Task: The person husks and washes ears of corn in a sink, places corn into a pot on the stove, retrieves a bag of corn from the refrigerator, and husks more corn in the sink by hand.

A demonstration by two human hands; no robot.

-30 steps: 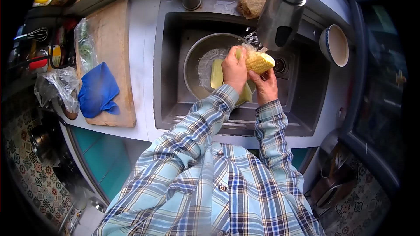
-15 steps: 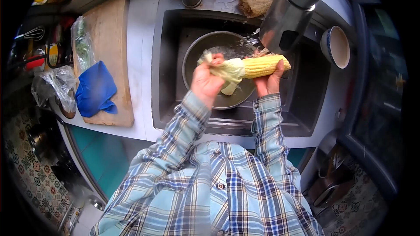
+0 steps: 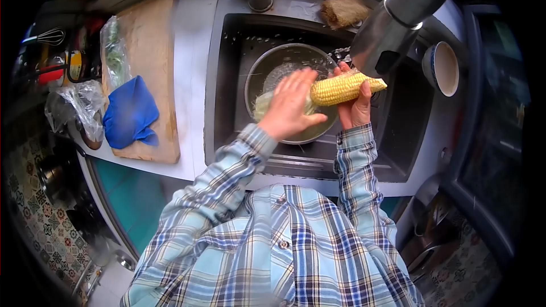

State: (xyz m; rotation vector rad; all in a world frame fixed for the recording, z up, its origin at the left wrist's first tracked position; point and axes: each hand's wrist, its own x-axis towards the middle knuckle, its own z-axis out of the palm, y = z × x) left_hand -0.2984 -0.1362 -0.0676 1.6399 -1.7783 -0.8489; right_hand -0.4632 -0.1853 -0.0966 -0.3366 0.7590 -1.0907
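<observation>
A yellow ear of corn (image 3: 336,89) lies across the fingers of my right hand (image 3: 358,109), its rows of kernels bare. My left hand (image 3: 289,105) is beside the cob's left end, fingers stretched out, with nothing seen in it. Whether its fingertips touch the cob I cannot tell. Below both hands a round metal bowl (image 3: 251,82) sits in the dark sink (image 3: 227,131). Pale green husk (image 3: 263,104) lies in the bowl, partly hidden by my left hand. Water splashes near the cob, under the faucet head (image 3: 372,48).
Left of the sink, a wooden cutting board (image 3: 162,40) carries a blue cloth (image 3: 131,112) and a plastic bag of greens (image 3: 116,51). A brown scrubber (image 3: 344,11) rests behind the sink. To the right stands a small bowl (image 3: 445,69). The faucet overhangs the right hand.
My left hand has let go of the husk it gripped and opened out. The husk has come off the cob and is now in the bowl. My right hand still holds the corn.
</observation>
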